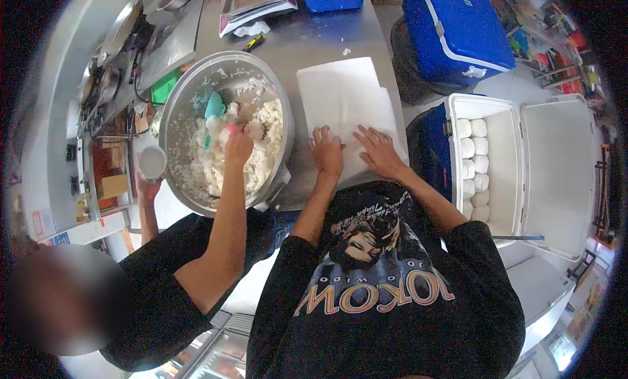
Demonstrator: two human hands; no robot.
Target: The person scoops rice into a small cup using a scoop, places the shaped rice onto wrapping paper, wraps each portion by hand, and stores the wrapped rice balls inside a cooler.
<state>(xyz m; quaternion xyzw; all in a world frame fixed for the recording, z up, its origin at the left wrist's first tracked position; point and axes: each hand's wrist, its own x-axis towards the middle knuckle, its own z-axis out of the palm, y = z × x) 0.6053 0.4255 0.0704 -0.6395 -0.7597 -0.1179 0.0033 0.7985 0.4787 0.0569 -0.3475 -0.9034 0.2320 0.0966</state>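
White paper sheets lie on the steel table, at least two overlapping with their edges out of line. My left hand rests on the near left part of the paper, palm down and fingers stretched out. To its right, my right hand lies on the paper too, its fingers spread. Neither hand grips anything. Left of the paper stands a large metal pot of cooked white rice. A co-worker's hand is over the rice with something red-pink, and their other hand holds a cup.
An open cooler on the right holds several white wrapped bundles. Behind it is a closed blue cooler. A yellow-and-black cutter and a tray lie beyond the pot. Inside the pot is a teal scoop.
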